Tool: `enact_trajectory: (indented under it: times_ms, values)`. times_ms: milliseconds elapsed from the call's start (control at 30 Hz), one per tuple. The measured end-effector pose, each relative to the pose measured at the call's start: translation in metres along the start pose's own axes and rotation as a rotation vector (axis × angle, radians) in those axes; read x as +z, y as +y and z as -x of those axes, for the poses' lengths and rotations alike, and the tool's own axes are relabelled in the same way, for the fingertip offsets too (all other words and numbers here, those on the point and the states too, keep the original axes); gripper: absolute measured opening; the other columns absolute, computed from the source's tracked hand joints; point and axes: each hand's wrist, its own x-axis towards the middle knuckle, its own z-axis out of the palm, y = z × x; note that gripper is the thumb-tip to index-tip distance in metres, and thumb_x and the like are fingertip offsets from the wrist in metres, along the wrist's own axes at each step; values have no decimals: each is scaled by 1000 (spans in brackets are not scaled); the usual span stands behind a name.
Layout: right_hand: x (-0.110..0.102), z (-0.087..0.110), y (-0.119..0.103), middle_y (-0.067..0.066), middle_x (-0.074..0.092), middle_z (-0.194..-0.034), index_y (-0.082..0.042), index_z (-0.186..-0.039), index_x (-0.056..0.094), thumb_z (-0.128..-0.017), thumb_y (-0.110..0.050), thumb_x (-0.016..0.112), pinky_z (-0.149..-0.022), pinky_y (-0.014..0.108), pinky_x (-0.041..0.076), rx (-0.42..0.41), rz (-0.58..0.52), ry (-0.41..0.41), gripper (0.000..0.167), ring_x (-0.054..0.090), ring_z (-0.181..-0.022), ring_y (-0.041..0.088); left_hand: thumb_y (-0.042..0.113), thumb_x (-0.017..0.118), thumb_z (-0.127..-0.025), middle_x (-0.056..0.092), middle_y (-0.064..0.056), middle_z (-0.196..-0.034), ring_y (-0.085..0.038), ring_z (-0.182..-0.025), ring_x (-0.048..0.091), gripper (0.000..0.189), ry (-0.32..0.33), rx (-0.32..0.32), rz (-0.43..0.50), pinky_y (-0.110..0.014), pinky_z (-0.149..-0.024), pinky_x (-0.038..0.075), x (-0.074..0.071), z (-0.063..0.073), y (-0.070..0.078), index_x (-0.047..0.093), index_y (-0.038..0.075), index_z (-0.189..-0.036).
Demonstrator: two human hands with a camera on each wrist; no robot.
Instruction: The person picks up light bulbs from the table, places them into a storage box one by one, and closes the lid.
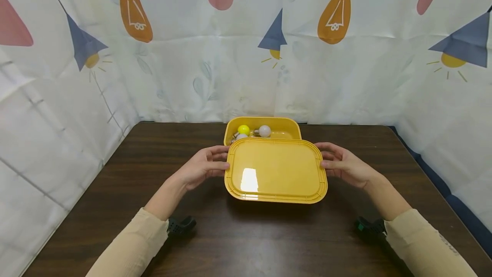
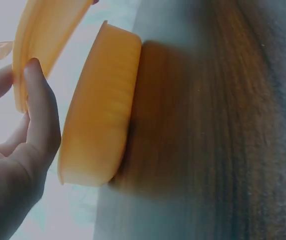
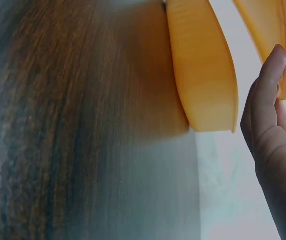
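A flat yellow lid [image 1: 276,170] with rounded corners is held in the air by both hands, tilted and partly covering the box behind it in the head view. My left hand [image 1: 203,166] pinches its left edge between thumb and fingers. On the opposite edge my right hand [image 1: 346,166] grips the lid the same way. The yellow box [image 1: 288,128] stands on the table, apart from the lid in both wrist views. Inside it lie a yellow-green bulb [image 1: 244,130], a white bulb [image 1: 265,131] and another pale bulb [image 1: 241,136], partly hidden by the lid.
The dark wooden table [image 1: 161,140] reaches back to a white curtain [image 1: 238,76] printed with lamps and bulbs. The box sits close to the table's back edge. A dark strap piece [image 1: 182,225] shows at the left wrist, another [image 1: 370,225] at the right.
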Motion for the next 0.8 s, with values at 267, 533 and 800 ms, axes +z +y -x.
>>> enact_trajectory:
  times_ms: [267,533,800]
  values:
    - [0,-3,-2,13,60,-133,-10,-151,41,-107,8,42,-97,47,55,-34,-63,-15,48,65,-116,28,-3,66,-97,52,-23,-138,-33,-105,69,63,-33,-10,0,-51,-90,58,-1,-1,4,36,1,-152]
    - [1,-8,0,6,66,-125,-7,-135,58,-109,3,41,-100,39,54,-63,-72,24,33,67,-111,21,-4,66,-97,52,-20,-135,-30,-104,70,64,-21,80,-22,-48,-86,60,1,2,12,35,3,-152]
    - [4,-9,2,3,69,-118,-10,-123,67,-112,-1,35,-99,39,54,-70,-148,28,36,68,-108,19,-9,67,-94,48,-23,-135,-31,-102,69,64,-14,178,-83,-51,-83,60,5,4,21,37,1,-150]
